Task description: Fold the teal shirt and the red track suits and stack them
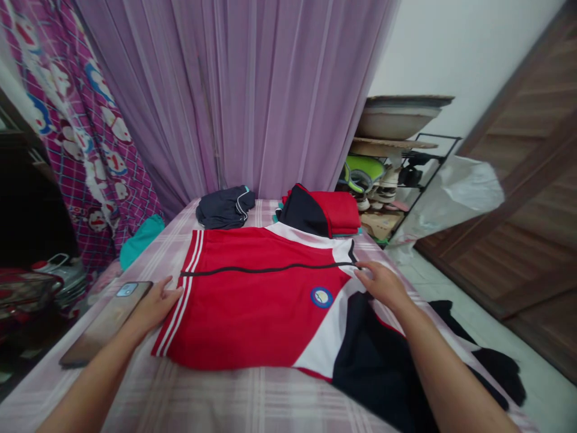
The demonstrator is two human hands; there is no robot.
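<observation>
A red jacket [252, 300] with white stripes, a black zip line and a round blue badge lies flat on a checked pink bed sheet [202, 397]. My left hand [155, 304] rests flat on its striped hem at the left. My right hand [383, 285] presses on the collar end at the right, fingers spread, near the zip's top. The jacket's dark sleeve [374, 367] trails toward me under my right forearm. Neither hand grips anything.
A phone [106, 325] lies left of my left hand. A dark garment [225, 207] and a folded red-and-navy pile [324, 213] sit at the far edge. Teal cloth [139, 240], purple curtain behind, shoe rack [387, 186], wooden door at right, black cloth [491, 361] on the floor.
</observation>
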